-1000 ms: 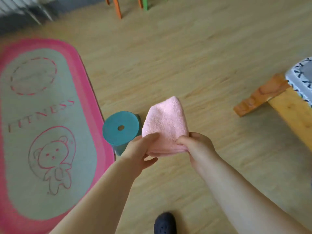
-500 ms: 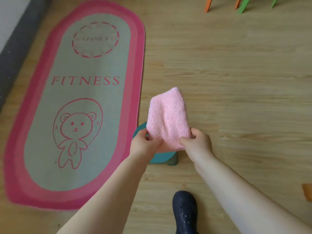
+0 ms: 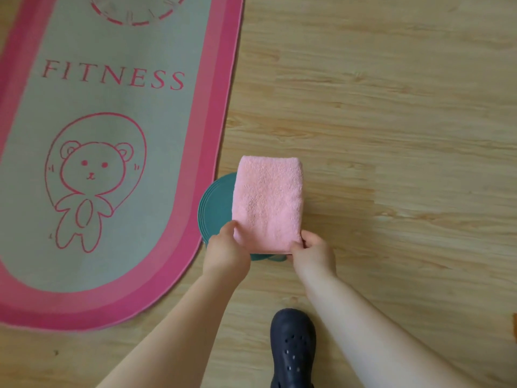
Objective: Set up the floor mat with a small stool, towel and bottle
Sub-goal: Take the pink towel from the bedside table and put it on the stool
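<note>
A folded pink towel (image 3: 268, 203) lies flat over the round teal stool (image 3: 215, 208), covering most of its seat. My left hand (image 3: 225, 252) pinches the towel's near left corner and my right hand (image 3: 313, 252) pinches its near right corner. The stool stands on the wooden floor, right beside the lower right edge of the pink and grey floor mat (image 3: 112, 130), which carries the word FITNESS and a bear drawing. No bottle is in view.
My dark clog shoe (image 3: 292, 348) stands on the wooden floor just below my hands. Open wooden floor (image 3: 391, 121) stretches to the right of the stool. A small orange edge (image 3: 514, 323) shows at the far right border.
The view has swung down over the stool. Both hands have lowered the towel from an upright hold to lying flat across the stool's top.
</note>
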